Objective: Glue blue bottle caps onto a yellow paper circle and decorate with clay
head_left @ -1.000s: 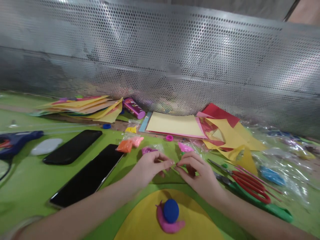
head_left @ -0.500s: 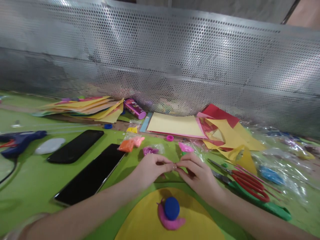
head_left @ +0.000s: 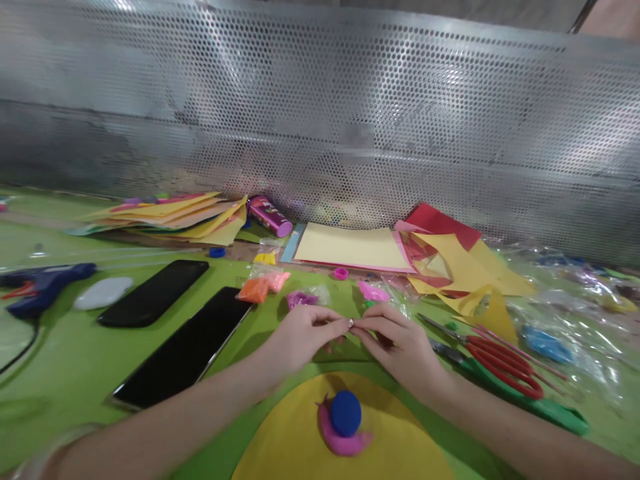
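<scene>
Fingertips of my left hand (head_left: pixel 310 333) and my right hand (head_left: pixel 393 337) meet over the mat, both pinched. Between them shows a tiny pale, shiny bit (head_left: pixel 351 323), too small to name. Nearer me, a round yellow sheet (head_left: pixel 285 440) lies on the green surface. On it rests a pink clay snail body (head_left: pixel 334 437), with a blue disc (head_left: pixel 346 413) against its upper side as a shell. Just beyond my hands are a purple clay packet (head_left: pixel 302 299) and a pink clay packet (head_left: pixel 373 291).
At left lie a glue gun (head_left: pixel 50 283), a white oval piece (head_left: pixel 103 293) and two black phones (head_left: pixel 155 293). Red-handled scissors (head_left: pixel 505 363) and green-handled scissors (head_left: pixel 535 407) lie by my right forearm. Paper sheets (head_left: pixel 350 245) and a purple tube (head_left: pixel 270 217) line the perforated metal panel (head_left: pixel 300 100).
The pale bit between my fingertips shows more clearly now. My hands stay joined in nearly the same place, and the view has shifted slightly.
</scene>
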A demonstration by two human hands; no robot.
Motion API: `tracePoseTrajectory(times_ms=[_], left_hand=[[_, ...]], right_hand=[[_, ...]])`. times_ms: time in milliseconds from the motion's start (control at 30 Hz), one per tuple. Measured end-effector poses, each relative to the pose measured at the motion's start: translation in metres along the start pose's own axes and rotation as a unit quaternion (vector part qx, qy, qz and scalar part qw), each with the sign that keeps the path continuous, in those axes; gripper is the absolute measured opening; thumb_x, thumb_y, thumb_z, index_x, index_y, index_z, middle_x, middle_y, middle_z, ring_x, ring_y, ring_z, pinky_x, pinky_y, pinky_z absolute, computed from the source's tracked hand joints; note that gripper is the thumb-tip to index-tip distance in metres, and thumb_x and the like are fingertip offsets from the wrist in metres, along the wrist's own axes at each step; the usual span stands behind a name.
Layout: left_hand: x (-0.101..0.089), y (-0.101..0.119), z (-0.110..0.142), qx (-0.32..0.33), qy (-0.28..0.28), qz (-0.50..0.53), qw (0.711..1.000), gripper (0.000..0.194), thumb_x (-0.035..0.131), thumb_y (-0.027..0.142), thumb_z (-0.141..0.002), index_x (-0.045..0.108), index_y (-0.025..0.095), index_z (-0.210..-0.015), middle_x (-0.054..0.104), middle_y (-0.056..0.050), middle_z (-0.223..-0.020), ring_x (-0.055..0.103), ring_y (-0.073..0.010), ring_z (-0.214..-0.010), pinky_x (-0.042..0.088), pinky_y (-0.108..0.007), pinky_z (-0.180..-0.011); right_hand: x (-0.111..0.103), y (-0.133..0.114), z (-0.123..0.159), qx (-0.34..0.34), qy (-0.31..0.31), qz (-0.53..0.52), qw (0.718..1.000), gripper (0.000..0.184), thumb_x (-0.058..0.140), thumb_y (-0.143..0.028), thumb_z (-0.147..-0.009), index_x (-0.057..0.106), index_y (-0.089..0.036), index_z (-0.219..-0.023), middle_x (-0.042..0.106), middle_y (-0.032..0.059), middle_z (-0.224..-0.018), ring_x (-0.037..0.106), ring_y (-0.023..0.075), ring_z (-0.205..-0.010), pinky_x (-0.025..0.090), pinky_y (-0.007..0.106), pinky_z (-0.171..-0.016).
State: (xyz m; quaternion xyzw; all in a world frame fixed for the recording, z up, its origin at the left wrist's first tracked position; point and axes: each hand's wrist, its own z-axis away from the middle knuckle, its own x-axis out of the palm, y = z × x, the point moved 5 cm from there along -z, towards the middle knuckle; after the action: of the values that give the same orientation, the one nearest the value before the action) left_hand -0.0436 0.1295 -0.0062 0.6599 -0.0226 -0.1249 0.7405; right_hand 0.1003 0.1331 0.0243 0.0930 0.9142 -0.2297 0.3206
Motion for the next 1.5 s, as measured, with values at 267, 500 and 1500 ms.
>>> tracePoseTrajectory(times_ms=[267,500,1500], left_hand=[[-0.002,-0.001,0.000,0.000,0.022,0.035,0.999,0.021,0.062,0.036,-0.074,0.064,0.016,-0.073,0.060,0.002,-0.066,0.050,-0.0090,-0.055,0.039,-0.022,-0.056],[-0.002,0.000,-0.001,-0.001,0.030,0.082,0.996,0.023,0.064,0.037,-0.073,0.060,0.015,-0.071,0.059,0.002,-0.066,0.052,-0.0096,-0.058,0.042,-0.023,-0.060],[-0.004,-0.004,-0.002,0.010,0.012,-0.008,1.000,0.031,0.061,0.047,-0.073,0.061,0.016,-0.079,0.063,-0.002,-0.071,0.055,-0.0114,-0.056,0.042,-0.025,-0.055]], right_hand=[[-0.002,-0.001,-0.003,0.028,0.007,0.005,1.000,0.011,0.052,-0.013,-0.083,0.061,-0.018,-0.083,0.056,0.0045,-0.083,0.048,0.0091,-0.051,0.043,0.023,-0.044],[-0.005,-0.002,-0.006,0.022,-0.018,0.025,0.999,0.006,0.053,-0.017,-0.085,0.057,-0.019,-0.081,0.054,0.0035,-0.083,0.047,0.0086,-0.052,0.043,0.022,-0.044],[-0.002,-0.016,0.032,-0.137,-0.310,0.366,0.867,0.064,0.046,-0.001,-0.055,0.055,-0.008,-0.119,0.054,0.0178,-0.111,0.052,0.0325,-0.095,0.054,0.045,-0.070]])
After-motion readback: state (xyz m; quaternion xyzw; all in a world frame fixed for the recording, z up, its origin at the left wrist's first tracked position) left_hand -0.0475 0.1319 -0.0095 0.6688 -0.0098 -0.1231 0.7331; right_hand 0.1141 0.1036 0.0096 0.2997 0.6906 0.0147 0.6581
